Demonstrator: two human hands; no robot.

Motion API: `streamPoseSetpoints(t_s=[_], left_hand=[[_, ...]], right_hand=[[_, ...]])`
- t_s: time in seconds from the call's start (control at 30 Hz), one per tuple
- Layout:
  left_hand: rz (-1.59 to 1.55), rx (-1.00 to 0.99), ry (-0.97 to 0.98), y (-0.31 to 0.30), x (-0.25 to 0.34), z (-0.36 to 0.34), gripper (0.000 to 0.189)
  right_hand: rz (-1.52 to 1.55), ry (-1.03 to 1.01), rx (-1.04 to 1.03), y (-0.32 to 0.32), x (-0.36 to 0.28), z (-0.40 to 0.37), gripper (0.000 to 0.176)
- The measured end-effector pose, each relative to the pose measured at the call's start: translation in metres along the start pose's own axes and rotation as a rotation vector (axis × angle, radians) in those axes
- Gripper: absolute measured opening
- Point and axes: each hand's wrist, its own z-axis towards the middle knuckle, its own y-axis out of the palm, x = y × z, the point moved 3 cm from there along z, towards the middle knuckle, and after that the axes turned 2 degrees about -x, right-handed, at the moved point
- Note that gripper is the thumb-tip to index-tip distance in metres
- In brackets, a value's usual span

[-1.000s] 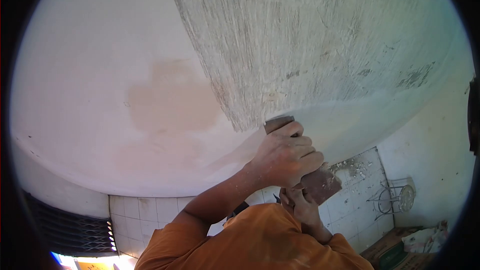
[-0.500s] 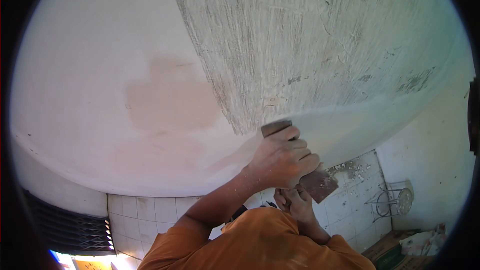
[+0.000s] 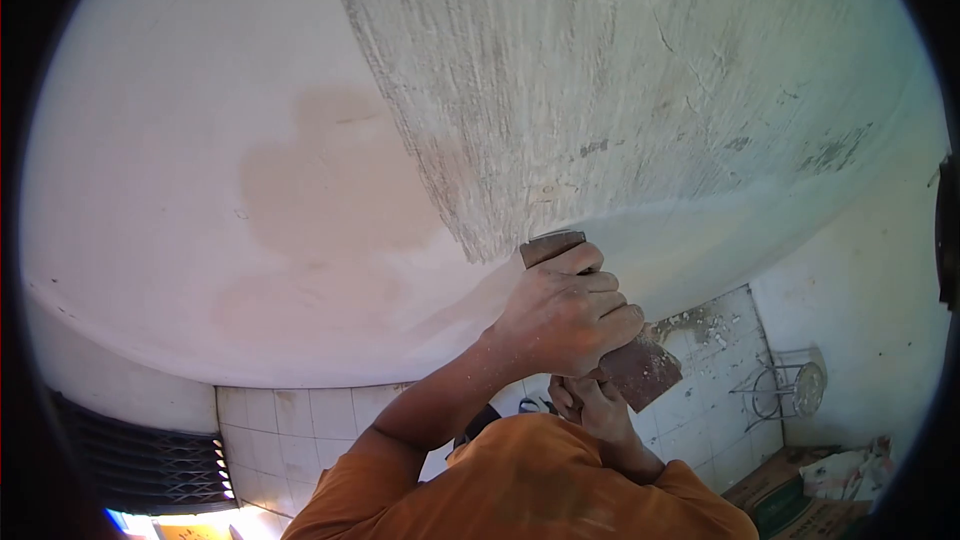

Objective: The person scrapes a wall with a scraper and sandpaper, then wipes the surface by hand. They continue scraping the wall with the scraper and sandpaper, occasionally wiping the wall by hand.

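Observation:
My left hand (image 3: 565, 315) is closed around a scraper, its fingers curled over the handle. The scraper's brown blade (image 3: 553, 249) presses against the wall at the lower end of a rough, streaked patch (image 3: 560, 70). Just below it, my right hand (image 3: 592, 402) grips a wider putty knife, partly hidden behind my left hand. The putty knife's flat blade (image 3: 642, 372) sticks out to the right and carries pale crumbs and flakes. Smooth whitish wall (image 3: 180, 140) with a beige stain (image 3: 335, 175) lies to the left of the streaked patch.
Below the wall, the white tiled floor (image 3: 320, 415) is littered with pale chips (image 3: 715, 325) on the right. A round metal-framed stool (image 3: 790, 390) stands by the right wall. Cardboard boxes (image 3: 790, 490) and a white bag (image 3: 848, 475) lie at the lower right. A dark folding grille (image 3: 135, 455) is at lower left.
The scraper in my left hand has tilted and moved up slightly against the wall. More crumbs now lie on the putty knife's blade. The view has shifted a little.

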Motion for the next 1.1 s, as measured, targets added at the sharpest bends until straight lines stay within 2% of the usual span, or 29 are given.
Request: streamPoseSetpoints(t_s=[0.07,0.17,0.27,0.3,0.37,0.47,0.53,0.57,0.67,0.7,0.8,0.83,0.93,1.0,1.07,1.1], left_hand=[[0.026,-0.024,0.032,-0.007,-0.001,0.007,0.010],[0.017,0.030,-0.023,0.001,-0.001,0.001,0.011],[0.039,0.033,-0.086,0.006,0.000,-0.006,0.012],[0.041,0.031,-0.052,0.003,-0.001,-0.002,0.012],[0.045,0.030,0.006,-0.006,-0.001,0.011,0.013],[0.093,0.000,-0.020,-0.014,0.003,0.007,0.014],[0.045,0.050,-0.038,-0.011,0.003,-0.007,0.015],[0.019,0.072,-0.046,-0.012,0.003,-0.009,0.016],[0.026,0.162,0.006,-0.024,-0.002,0.003,0.019],[0.039,0.161,0.007,-0.022,-0.003,0.003,0.020],[0.100,0.131,-0.067,-0.011,0.000,-0.018,0.019],[0.109,0.135,-0.051,-0.012,-0.005,-0.014,0.019],[0.111,0.138,-0.037,-0.008,-0.003,-0.011,0.017],[0.138,0.170,-0.016,-0.011,-0.004,0.004,0.015],[0.103,0.123,-0.093,0.011,-0.004,-0.013,0.013],[0.088,0.117,-0.129,0.030,-0.003,-0.030,0.013]], right_hand=[[0.033,0.024,0.050,0.007,-0.017,0.004,0.033],[0.100,-0.092,0.065,0.006,-0.008,0.006,0.029],[0.146,-0.053,0.094,0.004,0.000,0.002,0.028],[0.135,0.004,0.082,0.003,-0.005,0.004,0.030],[0.107,-0.098,0.002,0.001,-0.018,0.015,0.031],[0.058,-0.034,0.000,0.008,-0.011,0.006,0.034],[0.015,0.060,0.027,0.014,0.000,0.003,0.037],[-0.042,0.058,-0.035,0.020,0.000,0.005,0.040],[-0.028,-0.008,-0.020,0.023,-0.015,0.016,0.037],[-0.027,-0.038,-0.026,0.026,-0.023,0.019,0.037],[-0.068,0.110,0.106,0.023,-0.004,0.009,0.037],[-0.080,0.110,0.078,0.025,-0.002,0.010,0.038],[-0.051,-0.025,0.112,0.022,-0.016,0.017,0.038],[-0.034,-0.031,0.088,0.013,-0.007,0.015,0.036],[-0.030,-0.055,0.053,-0.001,0.004,0.020,0.034],[-0.047,-0.020,0.144,-0.004,0.019,0.011,0.030]])
